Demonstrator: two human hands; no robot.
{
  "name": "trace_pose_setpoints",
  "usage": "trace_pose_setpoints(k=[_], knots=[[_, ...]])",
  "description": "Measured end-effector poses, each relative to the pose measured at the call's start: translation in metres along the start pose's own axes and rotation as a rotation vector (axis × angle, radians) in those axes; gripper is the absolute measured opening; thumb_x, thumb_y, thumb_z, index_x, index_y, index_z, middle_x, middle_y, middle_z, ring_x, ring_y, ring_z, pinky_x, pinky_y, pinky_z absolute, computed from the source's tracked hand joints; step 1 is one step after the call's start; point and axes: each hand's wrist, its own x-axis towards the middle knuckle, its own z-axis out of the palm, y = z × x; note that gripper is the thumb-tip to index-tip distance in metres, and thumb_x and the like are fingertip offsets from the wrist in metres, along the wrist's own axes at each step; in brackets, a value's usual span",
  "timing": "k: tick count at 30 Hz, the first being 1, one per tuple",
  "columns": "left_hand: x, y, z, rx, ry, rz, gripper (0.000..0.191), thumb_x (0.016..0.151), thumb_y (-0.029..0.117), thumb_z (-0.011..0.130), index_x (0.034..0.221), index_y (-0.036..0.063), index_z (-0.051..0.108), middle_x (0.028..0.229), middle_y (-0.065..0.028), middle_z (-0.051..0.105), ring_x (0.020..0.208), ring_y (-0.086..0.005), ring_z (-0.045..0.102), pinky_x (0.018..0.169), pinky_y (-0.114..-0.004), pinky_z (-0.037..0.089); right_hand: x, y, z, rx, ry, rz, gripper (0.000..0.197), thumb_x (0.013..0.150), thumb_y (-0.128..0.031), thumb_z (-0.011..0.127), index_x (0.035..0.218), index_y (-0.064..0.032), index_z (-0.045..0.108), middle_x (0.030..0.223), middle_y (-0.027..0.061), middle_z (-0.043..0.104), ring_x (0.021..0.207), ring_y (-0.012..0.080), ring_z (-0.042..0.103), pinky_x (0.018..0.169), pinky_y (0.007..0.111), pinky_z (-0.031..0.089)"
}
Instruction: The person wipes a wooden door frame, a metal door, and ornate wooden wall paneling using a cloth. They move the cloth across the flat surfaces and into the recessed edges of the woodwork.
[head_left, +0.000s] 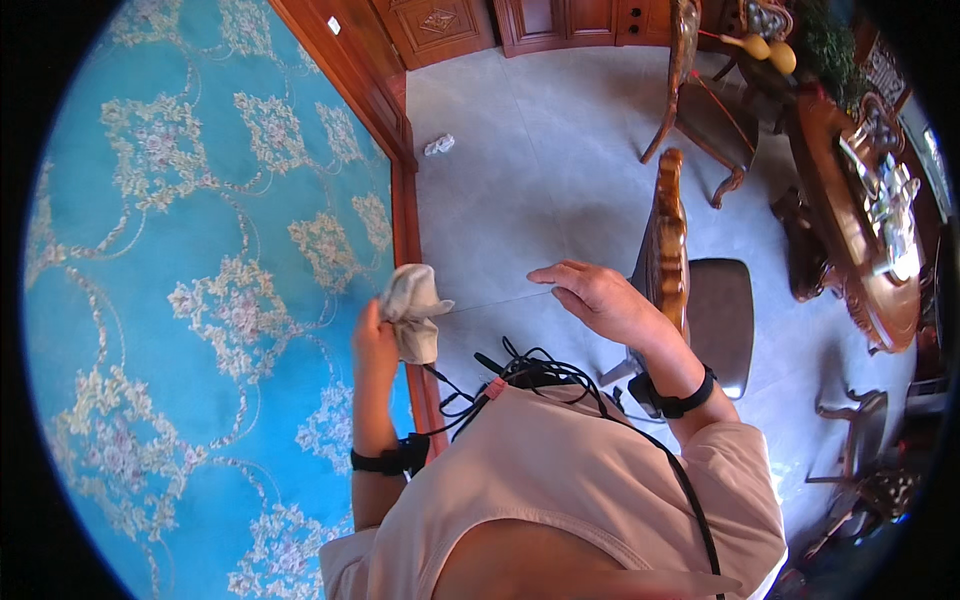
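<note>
My left hand (377, 339) grips a crumpled, light-coloured cloth (414, 313) in front of the blue floral wall (225, 217). The cloth hangs loosely above the baseboard area. To the right, my right hand (589, 294) is held out over the grey floor with its fingers slightly bent and nothing seen in it. Beside the right hand stands the carved wooden back of a chair (673, 240). Black straps sit on both forearms, and black cables (536, 366) bunch up in front of my shirt.
A crumpled white tissue or cloth (439, 145) lies on the floor near the wall. Carved chairs, one with a dark seat (721, 322), stand at the right, by an ornate wooden table (840, 210) with shiny items. Wooden cabinets (562, 22) line the far side. Yellow gourds (769, 52) are at the upper right.
</note>
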Motion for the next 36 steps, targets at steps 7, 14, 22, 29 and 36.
trace_pose_setpoints(k=[7,14,22,29,36], knots=[[0.117,0.041,0.003,-0.443,-0.039,0.228,0.035,0.087,0.004,0.047,0.122,0.0012,0.052,0.107,-0.0165,0.064,0.102,-0.0219,0.06,0.089,-0.033,0.045,0.096,0.005,-0.056,-0.144,-0.28,0.045,0.036,0.082,0.002,0.056,0.117,-0.0038,0.056,0.109,0.0153,0.061,0.099,0.0337,0.059,0.086,0.039,0.048],[0.248,0.031,0.022,-0.976,-0.274,0.129,0.038,0.089,-0.001,0.046,0.127,0.0027,0.05,0.112,-0.0037,0.059,0.103,-0.0124,0.054,0.09,-0.026,0.042,0.231,0.056,-0.076,-0.251,-0.477,0.078,0.046,0.081,-0.003,0.061,0.125,-0.0061,0.05,0.109,0.0158,0.06,0.102,0.032,0.058,0.085,0.039,0.047],[0.396,0.071,0.052,-1.271,-0.808,-0.136,0.042,0.086,0.002,0.05,0.128,0.0031,0.048,0.113,-0.005,0.058,0.102,-0.0133,0.055,0.089,-0.028,0.046,0.359,0.223,-0.014,0.895,-0.116,0.352,0.087,0.08,-0.024,0.074,0.146,-0.0073,0.02,0.143,0.0116,0.036,0.13,0.0236,0.035,0.106,0.038,0.034],[0.522,0.08,0.11,-1.047,-0.794,-0.121,0.037,0.085,0.004,0.049,0.122,0.0013,0.051,0.111,-0.0062,0.057,0.103,-0.0135,0.054,0.09,-0.026,0.044,0.432,0.293,-0.027,1.234,0.173,0.637,0.05,0.08,-0.021,0.073,0.122,-0.0025,0.053,0.113,0.0068,0.062,0.101,0.0178,0.06,0.09,0.032,0.047],[0.637,0.07,0.164,-0.815,-0.595,-0.002,0.039,0.093,0.011,0.05,0.13,0.0027,0.041,0.114,-0.0092,0.054,0.102,-0.0144,0.055,0.086,-0.026,0.044,0.497,0.401,-0.128,1.369,0.329,0.526,0.034,0.082,-0.015,0.068,0.112,-0.0001,0.059,0.096,0.009,0.068,0.087,0.0195,0.065,0.076,0.032,0.052]])
